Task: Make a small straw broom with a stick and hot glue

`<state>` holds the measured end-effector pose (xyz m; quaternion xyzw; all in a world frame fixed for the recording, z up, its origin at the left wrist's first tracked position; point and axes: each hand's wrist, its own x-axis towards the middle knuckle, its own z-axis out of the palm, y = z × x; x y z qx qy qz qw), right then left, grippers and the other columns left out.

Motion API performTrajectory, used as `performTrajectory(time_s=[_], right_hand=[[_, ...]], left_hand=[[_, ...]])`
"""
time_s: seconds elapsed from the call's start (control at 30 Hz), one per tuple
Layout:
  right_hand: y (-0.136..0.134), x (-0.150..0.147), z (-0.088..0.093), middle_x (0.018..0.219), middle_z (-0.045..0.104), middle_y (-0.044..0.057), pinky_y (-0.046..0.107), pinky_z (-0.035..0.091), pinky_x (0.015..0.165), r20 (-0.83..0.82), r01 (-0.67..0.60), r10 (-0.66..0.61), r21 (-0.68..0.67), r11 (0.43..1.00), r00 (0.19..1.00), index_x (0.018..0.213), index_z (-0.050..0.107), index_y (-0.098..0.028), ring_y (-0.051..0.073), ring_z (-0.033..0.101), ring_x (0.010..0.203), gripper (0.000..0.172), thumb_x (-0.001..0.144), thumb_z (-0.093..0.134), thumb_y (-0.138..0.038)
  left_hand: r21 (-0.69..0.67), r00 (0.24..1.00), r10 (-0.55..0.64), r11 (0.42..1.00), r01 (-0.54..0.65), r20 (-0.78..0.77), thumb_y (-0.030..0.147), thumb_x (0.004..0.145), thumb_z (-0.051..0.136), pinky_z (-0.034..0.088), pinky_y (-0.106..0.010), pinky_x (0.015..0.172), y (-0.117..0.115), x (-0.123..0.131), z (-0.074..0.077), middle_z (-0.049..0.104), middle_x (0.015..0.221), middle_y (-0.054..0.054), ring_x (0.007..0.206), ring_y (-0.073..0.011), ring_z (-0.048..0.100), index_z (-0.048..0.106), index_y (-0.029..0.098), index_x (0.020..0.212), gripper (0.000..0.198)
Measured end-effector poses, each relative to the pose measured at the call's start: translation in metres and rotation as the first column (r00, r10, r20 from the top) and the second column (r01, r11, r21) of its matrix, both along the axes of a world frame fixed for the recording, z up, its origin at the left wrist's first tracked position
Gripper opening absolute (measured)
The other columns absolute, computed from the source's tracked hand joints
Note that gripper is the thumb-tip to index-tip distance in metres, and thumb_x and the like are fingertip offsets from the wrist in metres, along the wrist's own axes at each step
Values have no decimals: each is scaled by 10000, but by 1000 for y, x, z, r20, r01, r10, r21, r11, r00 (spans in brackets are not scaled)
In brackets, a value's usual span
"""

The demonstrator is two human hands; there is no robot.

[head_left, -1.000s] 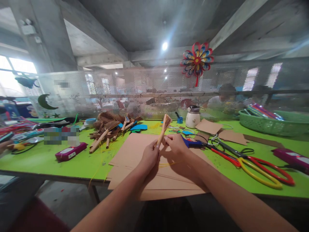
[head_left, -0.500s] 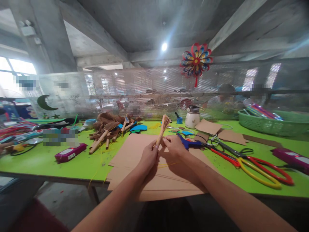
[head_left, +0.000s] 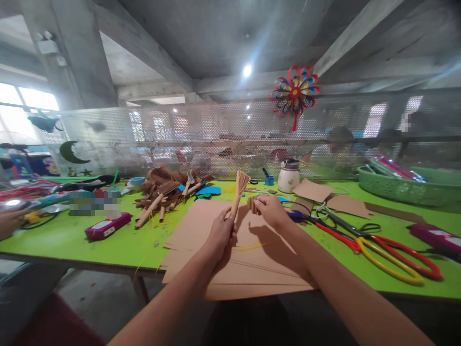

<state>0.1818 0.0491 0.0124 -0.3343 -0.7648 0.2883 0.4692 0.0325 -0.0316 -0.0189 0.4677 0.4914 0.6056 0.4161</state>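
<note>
My left hand [head_left: 221,231] is closed round the rolled handle of a small brown paper broom [head_left: 240,188], its fringed end pointing up. To the right of it, my right hand [head_left: 272,210] pinches a small folded piece of brown paper [head_left: 252,205], apart from the broom. Beneath both hands lie large brown paper sheets [head_left: 190,216], with a thin yellow strand across them. Partly hidden behind my right wrist is a blue tool [head_left: 296,216], probably a glue gun. Long scissors [head_left: 391,259] with red and yellow handles rest to the right.
Brown rolled paper pieces [head_left: 162,197] are heaped on the left of the green table [head_left: 144,250]. Purple power strips [head_left: 108,227] lie at both sides. A white jug [head_left: 288,178] and a green basket [head_left: 396,185] stand farther back. Another person's hand [head_left: 12,223] shows at the far left.
My right hand has moved away from the broom to the right, and a small brown paper piece now shows in its fingers. The broom stays in my left hand, more upright.
</note>
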Motion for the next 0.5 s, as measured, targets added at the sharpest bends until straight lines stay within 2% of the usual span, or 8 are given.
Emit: performTrajectory(time_s=[0.17,0.27,0.5], right_hand=[[-5,-6,-6,504,545,7,235,380,510,35,-81,84,-74,994,996,498,522,-178,126,499,504,276,748,433,-253],[-12,-14,-8,497,541,-2,227,373,484,37,-131,135,-92,987,990,501,522,-178,120,493,492,265,745,452,-254],[-16,-25,-15,628,638,26,247,430,542,-5,-208,209,-92,974,978,615,596,-171,141,548,563,202,755,473,-249]], left_hand=[[8,999,-47,999,47,23,432,784,566,311,-139,380,-4,2,8,461,567,57,400,-50,398,479,174,1229,521],[18,996,-82,997,81,45,429,777,575,315,-139,384,-4,2,8,454,568,57,407,-51,400,493,179,1213,509],[12,994,-100,995,99,46,451,747,608,326,-133,377,0,2,6,458,583,56,407,-46,401,526,207,1208,528]])
